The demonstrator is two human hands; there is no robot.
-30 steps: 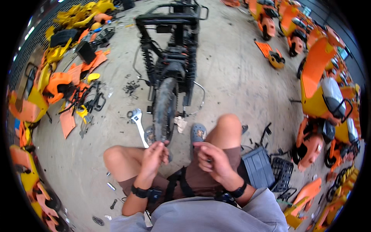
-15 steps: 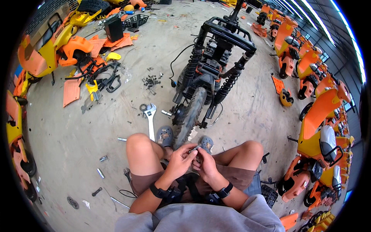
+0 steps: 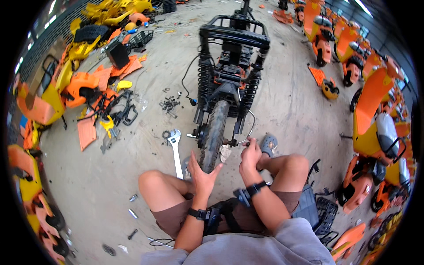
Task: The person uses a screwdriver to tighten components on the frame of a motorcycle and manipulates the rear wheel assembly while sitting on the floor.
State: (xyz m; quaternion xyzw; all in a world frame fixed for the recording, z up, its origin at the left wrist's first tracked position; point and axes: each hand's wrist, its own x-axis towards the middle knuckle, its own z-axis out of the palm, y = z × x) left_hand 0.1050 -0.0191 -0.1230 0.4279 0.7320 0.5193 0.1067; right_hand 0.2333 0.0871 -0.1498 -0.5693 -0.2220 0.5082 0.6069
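A stripped scooter frame with black coil springs (image 3: 250, 90) stands ahead of me, its rear tyre (image 3: 218, 119) pointing at my lap. My left hand (image 3: 204, 176) is spread at the near end of the tyre, thumb and fingers apart, with nothing in it; I cannot tell whether it touches the rubber. My right hand (image 3: 251, 155) is closed, fingertips pinched, just right of the axle end (image 3: 232, 142). Whatever it may hold is too small to make out. Left of the wheel, a large adjustable wrench (image 3: 176, 152) lies on the floor near a small sprocket (image 3: 166, 134).
Small loose fasteners (image 3: 169, 104) lie scattered left of the frame. Metal sockets (image 3: 133, 213) and a short spanner (image 3: 132, 234) are by my left knee. Orange and yellow panels (image 3: 87, 131) pile up at the left. Scooters (image 3: 374, 106) line the right side.
My hands were together over my lap around a small thing; now they are apart. The left has opened toward the tyre, the right has reached forward beside the axle. My right foot has shifted right.
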